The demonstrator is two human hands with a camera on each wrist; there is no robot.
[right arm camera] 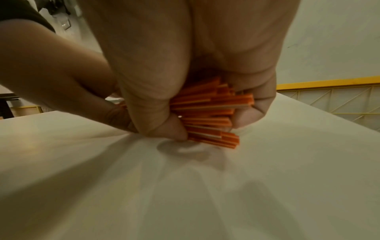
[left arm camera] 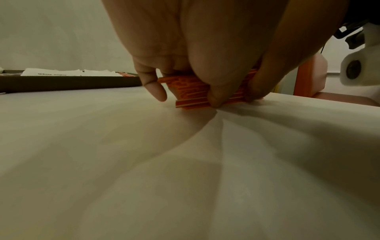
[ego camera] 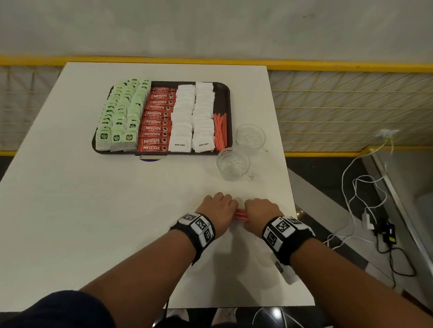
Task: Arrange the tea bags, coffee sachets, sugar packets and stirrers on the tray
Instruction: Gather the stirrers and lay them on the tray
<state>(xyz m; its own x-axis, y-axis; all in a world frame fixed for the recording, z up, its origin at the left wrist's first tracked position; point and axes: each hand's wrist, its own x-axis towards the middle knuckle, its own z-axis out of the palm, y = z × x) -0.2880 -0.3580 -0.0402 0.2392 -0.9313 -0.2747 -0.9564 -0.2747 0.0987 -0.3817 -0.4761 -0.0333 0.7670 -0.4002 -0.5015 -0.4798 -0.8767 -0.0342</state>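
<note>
From the head view, the left hand (ego camera: 219, 209) and the right hand (ego camera: 259, 213) are meeting on the near right part of the white tabletop (ego camera: 113, 219), each curling over one end of a bundle of orange stirrers (ego camera: 240, 214) lying flat between them, well apart from the dark tray (ego camera: 223, 98) at the far side. The tray is already carrying rows of green tea bags (ego camera: 122, 113), red coffee sachets (ego camera: 158, 119), white sugar packets (ego camera: 192, 115) and a small lot of stirrers along its right edge, with two empty glass cups (ego camera: 242, 150) standing just beside it. From the left wrist view, the fingers (left arm camera: 216, 91) are pinching the bundle's end against the tabletop, and the stick ends are showing uneven — some poking out further than others. From the right wrist view, the thumb and fingers (right arm camera: 160, 120) are wrapping the other end, where the sticks are fanning out loosely in several layers. The stirrers are looking thin, stiff, very light and smooth, so I judge they are likely to slide past one another and spill if held slackly — squeezing the bundle around its middle, or keeping both ends capped while squaring them against the tabletop, is probably the safer hold.
</note>
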